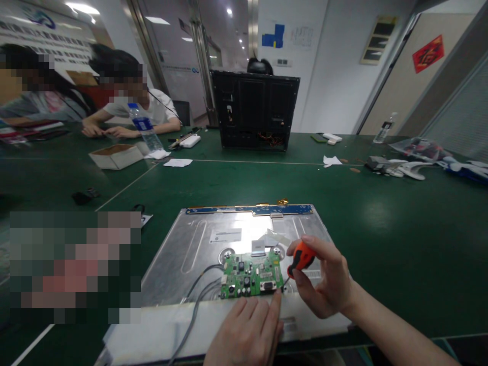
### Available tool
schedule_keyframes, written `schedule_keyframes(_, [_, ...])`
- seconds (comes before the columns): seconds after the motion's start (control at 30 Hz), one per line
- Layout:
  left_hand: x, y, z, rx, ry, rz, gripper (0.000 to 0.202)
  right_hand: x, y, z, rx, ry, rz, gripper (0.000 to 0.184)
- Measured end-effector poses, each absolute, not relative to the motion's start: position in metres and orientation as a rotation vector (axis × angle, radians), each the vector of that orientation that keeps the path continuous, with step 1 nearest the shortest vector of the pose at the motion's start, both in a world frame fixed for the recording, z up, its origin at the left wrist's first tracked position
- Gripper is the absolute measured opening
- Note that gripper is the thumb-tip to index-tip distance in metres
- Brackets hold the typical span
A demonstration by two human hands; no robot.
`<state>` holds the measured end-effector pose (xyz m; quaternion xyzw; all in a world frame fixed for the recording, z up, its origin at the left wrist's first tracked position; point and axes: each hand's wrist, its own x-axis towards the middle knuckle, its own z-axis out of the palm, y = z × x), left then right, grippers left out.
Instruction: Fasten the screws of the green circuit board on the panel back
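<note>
On the green desk (381, 244) lies a metal-backed display panel (198, 239), with a green circuit board (251, 272) toward its near edge and grey cables (196, 311) at the board's left. The right hand (328, 279) is clamped on an orange-and-black screwdriver (302, 258), its tip by the board's lower right corner; the left hand (246, 333) lies unclenched, index finger stretched to that corner
</note>
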<state>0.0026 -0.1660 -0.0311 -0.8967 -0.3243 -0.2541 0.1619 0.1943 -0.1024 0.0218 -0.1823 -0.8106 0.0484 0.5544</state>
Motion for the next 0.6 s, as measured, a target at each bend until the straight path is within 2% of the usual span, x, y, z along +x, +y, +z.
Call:
schedule_keyframes(0.4, [0.0021,-0.1678,-0.0322,-2.554,-0.934,-0.734,0.038,0.1921,-0.1037,0.0187,-0.519,-1.882,-0.061,0.069])
schedule_keyframes(0.6, [0.0017,-0.1674,-0.0328,-2.565,-0.939,-0.731,0.037,0.1928,-0.1027,0.0220,-0.476,-1.907,0.011,0.068])
